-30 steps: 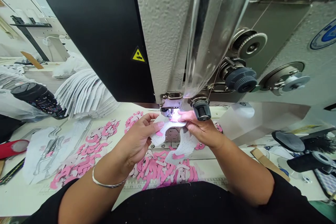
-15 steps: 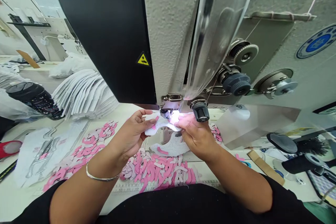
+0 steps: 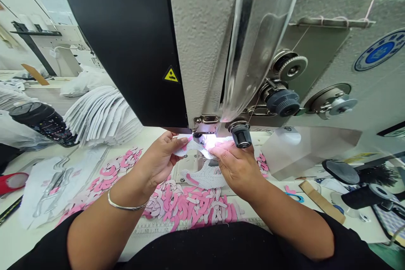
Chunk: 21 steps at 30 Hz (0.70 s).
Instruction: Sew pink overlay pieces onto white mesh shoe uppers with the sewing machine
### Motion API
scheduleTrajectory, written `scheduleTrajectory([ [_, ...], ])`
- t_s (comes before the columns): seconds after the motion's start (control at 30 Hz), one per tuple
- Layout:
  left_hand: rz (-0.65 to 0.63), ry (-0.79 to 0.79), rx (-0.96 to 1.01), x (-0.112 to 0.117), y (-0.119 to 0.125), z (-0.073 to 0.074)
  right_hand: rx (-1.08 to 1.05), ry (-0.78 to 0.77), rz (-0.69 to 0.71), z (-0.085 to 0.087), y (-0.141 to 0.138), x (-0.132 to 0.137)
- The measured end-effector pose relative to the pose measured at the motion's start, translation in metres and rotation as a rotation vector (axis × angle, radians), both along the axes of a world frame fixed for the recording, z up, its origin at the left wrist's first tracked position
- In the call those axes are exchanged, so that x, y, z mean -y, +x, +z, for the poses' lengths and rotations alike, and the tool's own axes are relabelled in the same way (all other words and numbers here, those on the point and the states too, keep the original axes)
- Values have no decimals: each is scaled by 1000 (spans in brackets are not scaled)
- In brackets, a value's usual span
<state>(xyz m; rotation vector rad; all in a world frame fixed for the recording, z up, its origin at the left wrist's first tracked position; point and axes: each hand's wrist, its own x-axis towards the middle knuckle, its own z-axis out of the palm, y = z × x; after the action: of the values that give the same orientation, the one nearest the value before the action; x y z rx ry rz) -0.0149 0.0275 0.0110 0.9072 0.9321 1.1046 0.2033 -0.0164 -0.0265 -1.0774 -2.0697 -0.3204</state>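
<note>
Under the lit needle area of a sewing machine point(image 3: 205, 50) lies a white textured fabric piece point(image 3: 192, 147) with a pink patch. My left hand point(image 3: 163, 156) pinches its left end between thumb and fingers. On its right side, close by the presser foot point(image 3: 199, 138), my right hand point(image 3: 237, 164) is closed on the same piece, its fingertips partly lost in the glare. A second white fabric piece point(image 3: 205, 177) with a pink strip hangs just below, partly behind my right hand. Many small curved pink and pale pieces point(image 3: 186, 206) lie heaped in front.
To the left are a fanned stack of white pieces point(image 3: 103, 116), a dark patterned bottle point(image 3: 44, 122) and a white sheet with tweezers point(image 3: 55, 187). At right stand a translucent guard point(image 3: 303, 152), blue scissors point(image 3: 295, 197) and a black thread spool point(image 3: 363, 197). A ruler point(image 3: 152, 231) runs along the front edge.
The fabric piece has turned and shifted slightly under the needle, its left end now higher. My left hand has moved a little up and left with it. The view has shifted slightly.
</note>
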Motion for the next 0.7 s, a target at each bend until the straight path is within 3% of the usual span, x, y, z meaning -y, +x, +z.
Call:
scheduleTrajectory([
  [0.27, -33, -9, -30, 5, 0, -9, 104, 1, -53, 4, -7, 8],
  [0.47, -66, 68, -85, -13, 0, -13, 210, -23, -119, 6, -13, 17],
  [0.7, -30, 38, -6, -32, 7, -11, 240, 38, -139, 5, -20, 20],
])
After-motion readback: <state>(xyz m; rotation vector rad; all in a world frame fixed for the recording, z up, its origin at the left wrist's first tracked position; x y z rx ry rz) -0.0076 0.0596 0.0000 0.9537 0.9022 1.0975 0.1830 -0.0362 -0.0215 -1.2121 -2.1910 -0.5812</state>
